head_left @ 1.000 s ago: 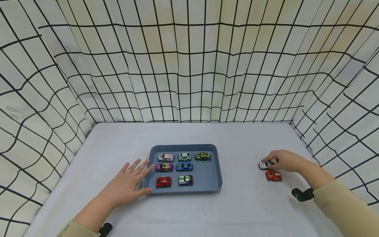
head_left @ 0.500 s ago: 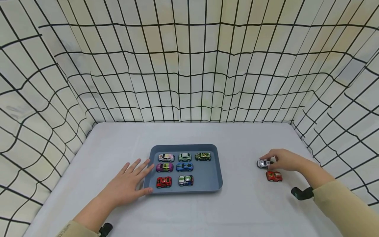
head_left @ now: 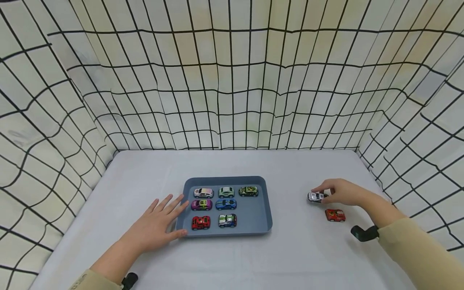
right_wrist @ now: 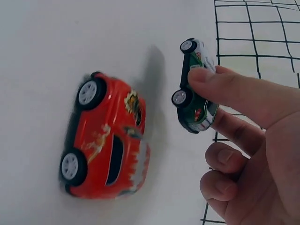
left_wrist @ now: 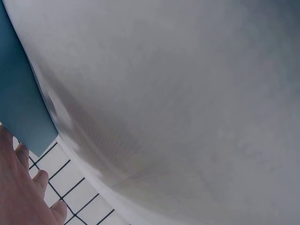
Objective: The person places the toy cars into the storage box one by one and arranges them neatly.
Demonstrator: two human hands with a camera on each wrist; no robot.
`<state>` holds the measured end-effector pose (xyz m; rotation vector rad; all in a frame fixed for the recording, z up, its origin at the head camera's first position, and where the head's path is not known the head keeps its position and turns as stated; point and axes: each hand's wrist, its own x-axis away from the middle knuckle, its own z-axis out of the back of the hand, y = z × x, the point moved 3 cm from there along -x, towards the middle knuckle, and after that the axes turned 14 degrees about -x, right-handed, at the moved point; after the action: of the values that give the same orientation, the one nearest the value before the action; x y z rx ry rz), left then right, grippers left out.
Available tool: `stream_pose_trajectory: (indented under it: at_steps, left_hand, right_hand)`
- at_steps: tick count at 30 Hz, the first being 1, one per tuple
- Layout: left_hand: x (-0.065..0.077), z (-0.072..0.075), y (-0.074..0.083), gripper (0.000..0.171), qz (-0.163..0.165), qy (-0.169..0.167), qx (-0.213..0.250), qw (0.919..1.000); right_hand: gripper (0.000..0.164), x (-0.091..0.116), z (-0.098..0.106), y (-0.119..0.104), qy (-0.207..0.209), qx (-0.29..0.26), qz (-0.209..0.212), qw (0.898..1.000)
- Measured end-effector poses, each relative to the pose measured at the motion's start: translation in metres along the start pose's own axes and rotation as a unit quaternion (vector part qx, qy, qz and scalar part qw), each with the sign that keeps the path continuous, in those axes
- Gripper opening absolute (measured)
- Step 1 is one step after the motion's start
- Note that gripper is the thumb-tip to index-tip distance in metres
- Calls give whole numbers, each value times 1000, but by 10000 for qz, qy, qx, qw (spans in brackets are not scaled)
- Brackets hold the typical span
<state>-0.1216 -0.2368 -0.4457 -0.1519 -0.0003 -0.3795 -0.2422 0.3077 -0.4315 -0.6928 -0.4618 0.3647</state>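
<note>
My right hand (head_left: 342, 192) pinches a small white-and-green toy car (head_left: 315, 197) between thumb and fingers. In the right wrist view this toy car (right_wrist: 198, 112) is raised off the white table, its wheels facing left. A red toy car (head_left: 335, 215) stands on the table just below and right of it, large and near in the right wrist view. My left hand (head_left: 154, 225) lies with spread, straight fingers at the left rim of a blue-grey tray (head_left: 253, 221). The left wrist view shows only part of that hand (left_wrist: 23, 187) beside the tray's side (left_wrist: 18, 93).
Several toy cars stand in rows in the tray, among them a purple one (head_left: 201, 205), a blue one (head_left: 226, 204), a camouflage one (head_left: 248, 191) and another red one (head_left: 200, 222). Black-and-white grid cloth (head_left: 239, 80) walls the table's back and sides.
My right hand has moved left and slightly away from me with the white-and-green toy car, parting it from the red one. My left hand and the tray have stayed put.
</note>
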Motion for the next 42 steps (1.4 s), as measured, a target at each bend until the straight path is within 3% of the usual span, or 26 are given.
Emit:
stream_pose_trajectory:
  at_steps: [9,20,31,42]
  left_hand:
    - [1,3,-2,88,-1,-32,-14,10000]
    - [1,0,-1,89,-16,-61,5,10000]
    - [-2,1,1,90,-16,-54,-34,10000]
    - [-1,2,0,91,14,-56,-9,10000]
  right_hand:
    - [40,-21,-10,-25,-191,-199,273,9992]
    - [43,-52,-27,-80,-576,-226,761,9952]
    - [36,-82,-56,-126,-831,-187,1306,9878]
    - [37,-96,-80,-152,-910,144,1350,9865]
